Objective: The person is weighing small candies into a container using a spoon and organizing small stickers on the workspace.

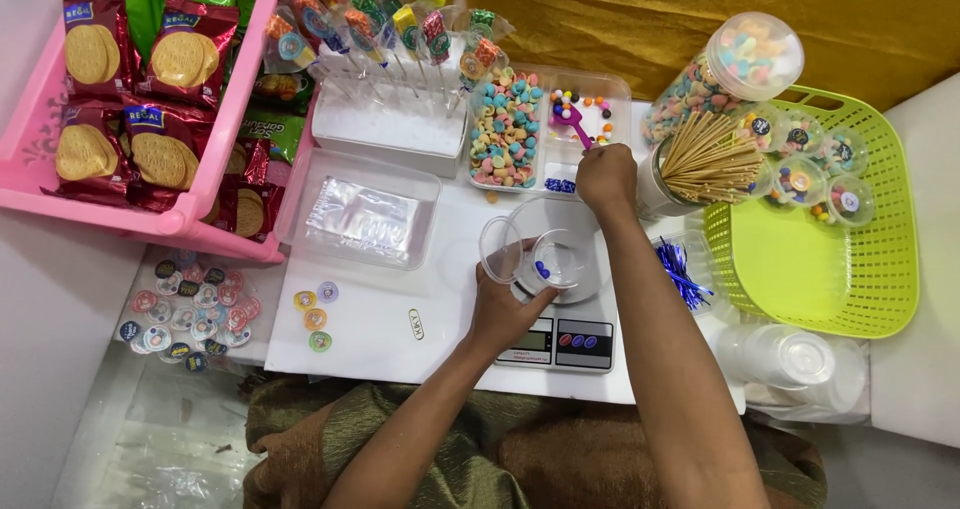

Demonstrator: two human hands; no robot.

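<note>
Just blue candies in clear cup

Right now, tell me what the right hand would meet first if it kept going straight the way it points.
Probably the purple scoop it holds, then the clear divided candy tray just beyond the right hand; depth is unclear.

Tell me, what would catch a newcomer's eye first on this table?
Probably the divided clear tray of pastel candies at top centre, where the right hand works a purple scoop. Just below, the left hand steadies a small clear cup on a kitchen scale. On the left, a pink basket holds red biscuit packets.
</note>
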